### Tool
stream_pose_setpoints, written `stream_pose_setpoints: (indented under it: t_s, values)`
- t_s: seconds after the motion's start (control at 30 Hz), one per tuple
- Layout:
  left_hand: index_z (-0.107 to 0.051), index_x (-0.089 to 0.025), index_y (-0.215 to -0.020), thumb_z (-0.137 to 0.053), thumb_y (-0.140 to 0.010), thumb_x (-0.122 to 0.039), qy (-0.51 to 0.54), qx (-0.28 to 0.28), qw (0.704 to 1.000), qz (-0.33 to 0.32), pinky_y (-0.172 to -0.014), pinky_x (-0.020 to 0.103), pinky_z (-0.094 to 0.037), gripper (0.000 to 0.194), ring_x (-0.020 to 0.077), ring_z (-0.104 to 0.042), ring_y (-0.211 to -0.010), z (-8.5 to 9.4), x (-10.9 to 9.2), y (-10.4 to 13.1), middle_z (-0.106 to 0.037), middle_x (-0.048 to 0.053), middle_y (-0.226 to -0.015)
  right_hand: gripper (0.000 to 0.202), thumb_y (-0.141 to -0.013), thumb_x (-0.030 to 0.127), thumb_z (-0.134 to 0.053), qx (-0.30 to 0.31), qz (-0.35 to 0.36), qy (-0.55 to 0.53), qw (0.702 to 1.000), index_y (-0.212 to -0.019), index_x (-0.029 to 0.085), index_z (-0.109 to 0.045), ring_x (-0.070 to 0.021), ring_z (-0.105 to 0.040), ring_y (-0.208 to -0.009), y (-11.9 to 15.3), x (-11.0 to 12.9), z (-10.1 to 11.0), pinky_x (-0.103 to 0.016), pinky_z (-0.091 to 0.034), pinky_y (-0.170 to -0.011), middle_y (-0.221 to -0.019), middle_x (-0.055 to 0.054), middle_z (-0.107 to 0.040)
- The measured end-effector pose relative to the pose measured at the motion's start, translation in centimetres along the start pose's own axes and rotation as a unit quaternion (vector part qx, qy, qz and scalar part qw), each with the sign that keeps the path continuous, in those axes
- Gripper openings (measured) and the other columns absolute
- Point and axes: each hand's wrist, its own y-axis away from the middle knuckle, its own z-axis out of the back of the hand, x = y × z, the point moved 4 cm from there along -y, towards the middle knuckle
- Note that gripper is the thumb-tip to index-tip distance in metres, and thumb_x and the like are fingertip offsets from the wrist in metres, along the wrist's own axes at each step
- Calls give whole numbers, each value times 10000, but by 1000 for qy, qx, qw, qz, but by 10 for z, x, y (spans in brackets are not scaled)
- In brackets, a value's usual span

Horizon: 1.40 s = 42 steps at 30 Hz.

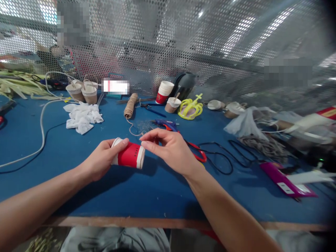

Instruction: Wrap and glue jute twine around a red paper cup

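Observation:
A red and white paper cup [129, 154] lies sideways in my left hand [101, 157], whose fingers wrap its left end. The thumb rests along the top of the cup. At the cup's right end, my right hand [170, 148] is closed in a pinch with its fingertips close to the rim. A thin twine runs from a brown twine roll [130, 106] toward those fingertips. A blue glue gun [168, 124] lies just behind my right hand, and red-handled scissors [198, 153] are partly hidden by it.
White lace pieces [83, 117] and wrapped cups [89, 94] stand at the back left. A cup stack [164, 91], pliers [154, 110], and a yellow crown-shaped piece [190, 109] are at the back. Black cables [223, 157] and a purple packet [286, 182] lie right on the blue table [105, 203].

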Motion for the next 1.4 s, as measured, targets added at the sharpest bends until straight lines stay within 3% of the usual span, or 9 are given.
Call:
stream_pose_setpoints:
  t_s: [0.3,0.57,0.97,1.23,1.4]
  values:
    - [-588,-98,-659,-676,-654,-413,-18,0,1000,17,-473,170,-375,326,66,-486,-463,0,2,2,-590,-4,-553,61,-741,192,-614,-36,50,43,997,-784,188,-658,-130,-569,-708,6,4,2,-280,-437,-666,-770,-4,-648]
    - [-590,-110,-661,-652,-668,-429,-68,-18,997,-17,-444,161,-322,324,52,-437,-446,4,0,1,-562,-26,-532,53,-751,176,-611,-46,82,46,994,-783,187,-651,-122,-578,-719,10,8,0,-277,-457,-691,-774,-8,-630]
    - [-560,-129,-622,-616,-681,-455,-143,-34,987,-62,-390,170,-266,335,44,-338,-391,0,-7,7,-498,-49,-480,49,-744,172,-612,-52,65,62,995,-768,192,-650,-126,-583,-703,8,3,0,-286,-460,-683,-763,-3,-643]
    - [-581,-133,-647,-607,-705,-443,-117,-22,991,-58,-421,161,-304,316,47,-394,-423,0,-6,8,-545,-43,-525,73,-736,146,-613,-47,64,73,994,-766,202,-649,-121,-565,-689,8,2,-1,-278,-454,-659,-739,4,-625]
    - [-577,-137,-624,-613,-714,-416,-102,-18,993,-57,-418,160,-310,295,35,-343,-385,-1,-5,10,-498,-63,-465,55,-740,159,-612,-54,66,68,994,-757,201,-643,-119,-572,-704,9,2,-1,-279,-464,-686,-757,-7,-610]
